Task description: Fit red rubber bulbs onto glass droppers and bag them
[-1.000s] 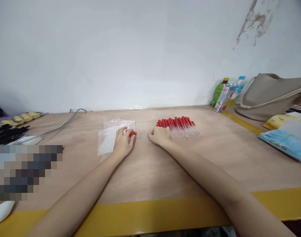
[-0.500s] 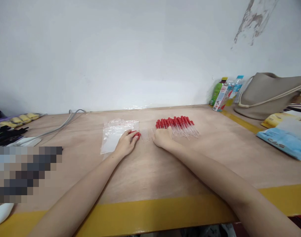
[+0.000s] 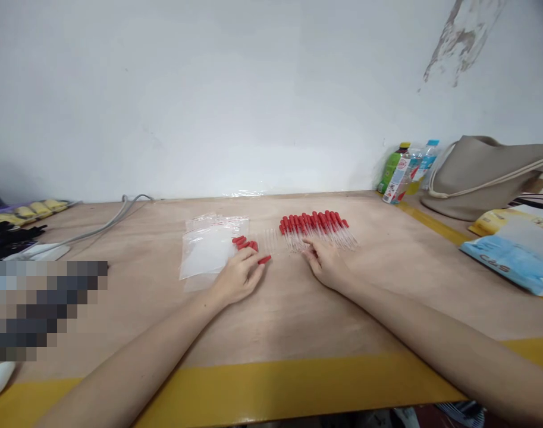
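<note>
Head view shows one red cap (image 3: 265, 260) at left hand (image 3: 238, 278), three bottles (image 3: 399, 175).

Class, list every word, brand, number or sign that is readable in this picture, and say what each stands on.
"C&S": on the blue pack.
Too small and blurred to read: the label print on the bottles.
No other text can be made out.
</note>
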A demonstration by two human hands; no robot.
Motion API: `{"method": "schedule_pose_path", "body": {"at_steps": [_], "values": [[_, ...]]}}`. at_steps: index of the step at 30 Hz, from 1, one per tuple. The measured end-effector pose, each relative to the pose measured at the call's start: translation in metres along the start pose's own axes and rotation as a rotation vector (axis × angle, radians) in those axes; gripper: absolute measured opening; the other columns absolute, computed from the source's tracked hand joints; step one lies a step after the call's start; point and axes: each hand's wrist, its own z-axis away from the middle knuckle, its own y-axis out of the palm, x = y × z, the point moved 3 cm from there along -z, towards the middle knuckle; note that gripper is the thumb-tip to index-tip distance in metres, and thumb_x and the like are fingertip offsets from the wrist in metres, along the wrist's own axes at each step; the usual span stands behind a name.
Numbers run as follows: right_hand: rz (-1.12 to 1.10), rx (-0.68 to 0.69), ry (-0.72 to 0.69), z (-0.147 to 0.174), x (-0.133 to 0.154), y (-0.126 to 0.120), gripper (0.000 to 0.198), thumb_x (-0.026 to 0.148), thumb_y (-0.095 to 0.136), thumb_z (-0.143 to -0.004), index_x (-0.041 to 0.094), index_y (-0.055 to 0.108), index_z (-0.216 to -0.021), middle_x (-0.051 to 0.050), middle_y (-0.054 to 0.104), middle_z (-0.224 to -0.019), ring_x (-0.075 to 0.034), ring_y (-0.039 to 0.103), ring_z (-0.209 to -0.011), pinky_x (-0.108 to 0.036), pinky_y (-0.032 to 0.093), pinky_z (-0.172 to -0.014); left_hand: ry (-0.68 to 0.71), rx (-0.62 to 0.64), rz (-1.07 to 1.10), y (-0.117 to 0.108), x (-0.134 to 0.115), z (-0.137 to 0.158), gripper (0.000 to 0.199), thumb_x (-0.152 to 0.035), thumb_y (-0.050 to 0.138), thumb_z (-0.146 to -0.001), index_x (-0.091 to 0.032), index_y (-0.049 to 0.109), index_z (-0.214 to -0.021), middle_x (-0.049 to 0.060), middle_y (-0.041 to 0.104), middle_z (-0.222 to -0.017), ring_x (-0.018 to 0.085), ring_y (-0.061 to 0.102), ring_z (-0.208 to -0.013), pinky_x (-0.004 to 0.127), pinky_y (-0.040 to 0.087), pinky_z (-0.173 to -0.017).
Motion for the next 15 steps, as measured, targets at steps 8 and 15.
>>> {"method": "schedule_pose_path", "body": {"at_steps": [8,15], "values": [[-0.057,0.000,-0.060,0.002,0.016,-0.001,0.014,0.021,0.043,-0.084,0.019,0.056,-0.087,-0.004,0.063,-0.081,-0.016,0.056,-0.074,-0.031,0.034,-0.071,-0.168,0.042,0.026,0.015,-0.005,0.001,0.019,-0.031,0.058,-0.076,-0.016,0.065,-0.085,0.005,0.056,-0.079,0.015,0.054,-0.070,0.029,0.045,-0.068],[-0.101,0.051,-0.140,0.008,0.026,-0.002,0.011,0.025,0.047,-0.083,0.018,0.056,-0.080,-0.001,0.060,-0.070,-0.012,0.053,-0.065,-0.031,0.030,-0.073,-0.244,-0.023,0.094,0.017,-0.003,-0.002,0.016,-0.027,0.050,-0.083,-0.016,0.061,-0.081,0.003,0.058,-0.075,0.014,0.054,-0.070,0.027,0.042,-0.064]]}}
